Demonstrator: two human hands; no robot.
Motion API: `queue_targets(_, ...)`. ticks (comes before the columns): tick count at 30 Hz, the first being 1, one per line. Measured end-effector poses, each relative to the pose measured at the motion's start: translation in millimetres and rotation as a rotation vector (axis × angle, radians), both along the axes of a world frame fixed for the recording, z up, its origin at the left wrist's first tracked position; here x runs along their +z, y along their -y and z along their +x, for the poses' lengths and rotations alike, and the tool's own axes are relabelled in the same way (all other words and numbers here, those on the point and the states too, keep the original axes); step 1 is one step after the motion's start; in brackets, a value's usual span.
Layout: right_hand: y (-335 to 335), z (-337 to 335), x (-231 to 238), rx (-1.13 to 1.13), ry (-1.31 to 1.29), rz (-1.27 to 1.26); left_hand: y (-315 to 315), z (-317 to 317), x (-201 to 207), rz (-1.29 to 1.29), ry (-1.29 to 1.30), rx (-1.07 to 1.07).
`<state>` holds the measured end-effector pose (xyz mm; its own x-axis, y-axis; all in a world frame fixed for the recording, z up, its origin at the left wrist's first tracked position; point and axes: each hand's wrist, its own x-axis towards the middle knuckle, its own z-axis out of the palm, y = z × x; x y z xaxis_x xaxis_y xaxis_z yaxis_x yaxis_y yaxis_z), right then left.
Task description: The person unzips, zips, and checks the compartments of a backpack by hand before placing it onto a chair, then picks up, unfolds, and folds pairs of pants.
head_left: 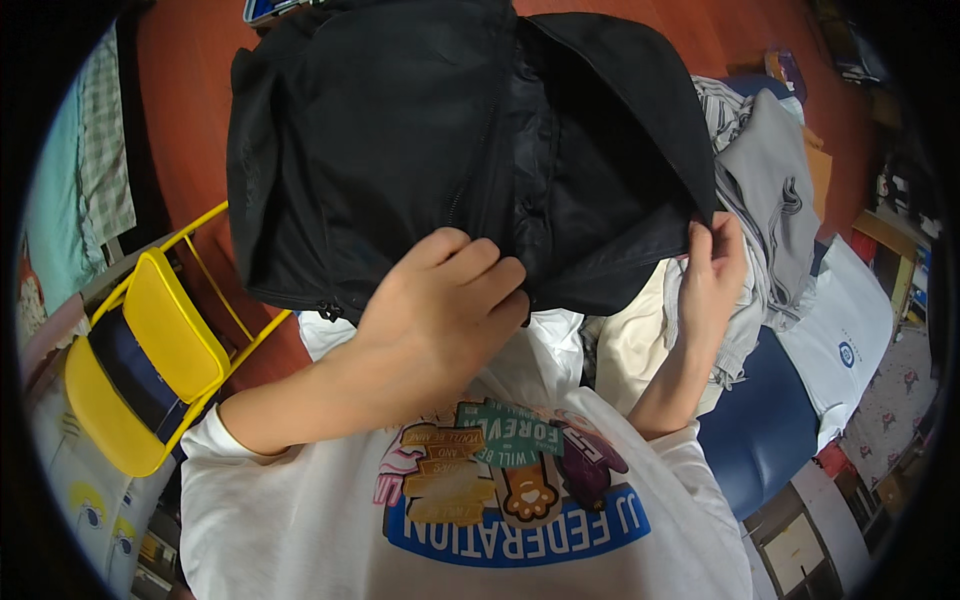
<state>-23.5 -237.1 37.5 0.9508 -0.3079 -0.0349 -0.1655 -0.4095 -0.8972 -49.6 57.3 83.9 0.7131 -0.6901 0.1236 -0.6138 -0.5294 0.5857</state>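
Observation:
A large black backpack (350,160) lies in front of me, unzipped so that its front flap (640,110) hangs apart from the main body and a dark inside shows between. My left hand (445,305) is curled at the near edge of the opening, close to the zip, its fingers bent against the black fabric. What exactly lies between those fingers is hidden. At the near right corner of the flap, my right hand (712,265) pinches the fabric edge between thumb and fingers. A zip pull dangles at the backpack's near left edge.
At left stands a yellow folding chair (180,330) with a dark panel. To the right, a blue seat (755,430) bears heaped grey and beige clothes (770,190) and a pale bag or garment (840,320). Reddish floor (180,90) lies beyond; shelves line the far right.

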Motion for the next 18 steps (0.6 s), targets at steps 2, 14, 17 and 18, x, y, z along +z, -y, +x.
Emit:
queue_targets(2,10,-3,-16,-0.016,-0.166,0.111,4,-11,-8,-0.013,0.015,0.02)
queue_targets(14,31,2,-50,-0.184,-0.323,0.218,-6,-16,-5,-0.114,-0.028,0.123)
queue_targets(17,36,3,-40,-0.045,-0.214,0.045,-5,-12,-12,-0.194,0.006,0.168)
queue_targets(18,23,3,-30,-0.049,-0.213,0.046,-3,-11,-15,-0.228,0.027,0.178)
